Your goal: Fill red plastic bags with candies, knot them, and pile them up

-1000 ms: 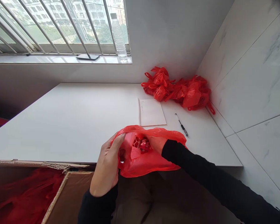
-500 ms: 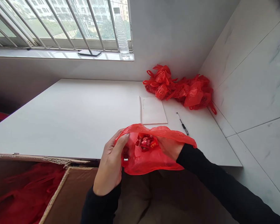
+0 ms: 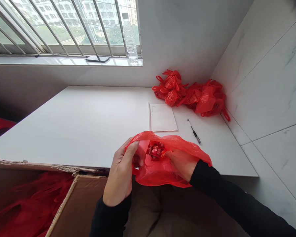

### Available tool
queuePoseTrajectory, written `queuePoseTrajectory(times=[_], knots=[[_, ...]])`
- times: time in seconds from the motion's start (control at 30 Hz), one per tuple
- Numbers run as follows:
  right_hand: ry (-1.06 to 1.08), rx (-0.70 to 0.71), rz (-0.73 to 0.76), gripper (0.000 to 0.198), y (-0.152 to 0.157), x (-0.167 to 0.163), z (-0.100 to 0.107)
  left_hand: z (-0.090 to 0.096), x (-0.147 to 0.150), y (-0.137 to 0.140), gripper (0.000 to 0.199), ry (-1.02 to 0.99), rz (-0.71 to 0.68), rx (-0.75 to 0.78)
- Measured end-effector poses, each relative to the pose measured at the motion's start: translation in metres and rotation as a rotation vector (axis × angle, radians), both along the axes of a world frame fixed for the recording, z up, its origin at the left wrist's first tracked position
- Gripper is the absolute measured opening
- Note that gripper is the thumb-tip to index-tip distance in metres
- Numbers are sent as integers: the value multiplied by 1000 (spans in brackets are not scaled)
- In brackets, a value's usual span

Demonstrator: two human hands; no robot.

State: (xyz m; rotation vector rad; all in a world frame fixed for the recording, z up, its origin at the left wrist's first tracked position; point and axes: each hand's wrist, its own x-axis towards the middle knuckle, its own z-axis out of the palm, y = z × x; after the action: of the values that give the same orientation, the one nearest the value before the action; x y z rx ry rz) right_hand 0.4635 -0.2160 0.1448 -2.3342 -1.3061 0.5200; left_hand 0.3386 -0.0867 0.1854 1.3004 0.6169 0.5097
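A thin red plastic bag (image 3: 160, 177) is held with its mouth spread, just over the table's front edge. My left hand (image 3: 120, 174) grips the bag's left rim, thumb on top and fingers curled beneath. Inside the bag lies a small heap of red wrapped packets (image 3: 156, 150) with printed lettering, perhaps sweets. My right hand (image 3: 182, 163) reaches into the bag from the right, its closed fingertips on a packet at the heap's right side. The rest of its fingers are partly hidden.
On the white table (image 3: 101, 115) lie a white notebook (image 3: 163, 118) and a pen (image 3: 194, 131). Filled red bags (image 3: 194, 95) are piled at the back right. Cardboard boxes (image 3: 76, 204) stand front left, one holding red bags (image 3: 37, 204). A bottle (image 3: 130, 41) and phone (image 3: 97, 59) rest on the windowsill.
My right hand has shifted inside the bag, and its fingertips now show at the packets. The view has turned slightly; my left hand still holds the rim.
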Motion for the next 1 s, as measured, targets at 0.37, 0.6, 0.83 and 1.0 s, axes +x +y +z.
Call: queuePoseTrajectory(times=[0.37,0.6,0.83,1.0], knots=[[-248,-220,238,36,10,-6,-8,6,-1,-3,40,40,-22,-1],[-247,-154,255,51,22,-4,-5,10,-4,-4,25,14,1,-51],[-180,153,208,54,-35,1,41,20,-22,-2,65,-139,4,67],[-226,332,163,42,-58,16,74,28,-22,1,35,82,95,439]])
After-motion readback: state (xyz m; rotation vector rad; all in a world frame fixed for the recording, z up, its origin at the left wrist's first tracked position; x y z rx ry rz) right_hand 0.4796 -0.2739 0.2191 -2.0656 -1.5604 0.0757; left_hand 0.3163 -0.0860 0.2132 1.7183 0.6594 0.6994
